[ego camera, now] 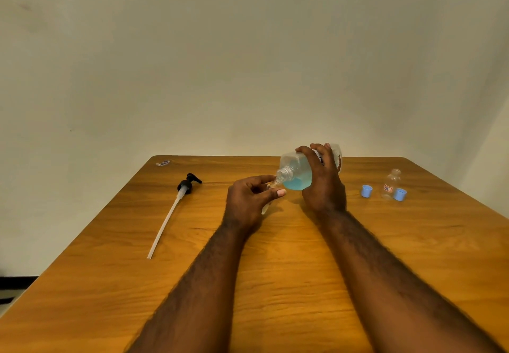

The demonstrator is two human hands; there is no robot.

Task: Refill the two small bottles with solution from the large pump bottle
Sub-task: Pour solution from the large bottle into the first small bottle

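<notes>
My right hand [323,184] grips the large clear bottle [296,172], tipped on its side with its open threaded neck pointing left and down; blue liquid pools in its lower part. My left hand [248,201] holds a small clear bottle [268,199], mostly hidden by my fingers, its mouth right under the large bottle's neck. A second small clear bottle [391,184] with a red-edged label stands uncapped at the right. Two blue caps flank that bottle, one cap [366,190] on its left and one cap [400,194] on its right.
The black pump head [188,183] with its long white tube lies on the wooden table [275,270] to the left. A small scrap [163,163] rests near the far left corner. A plain wall rises behind the table's far edge.
</notes>
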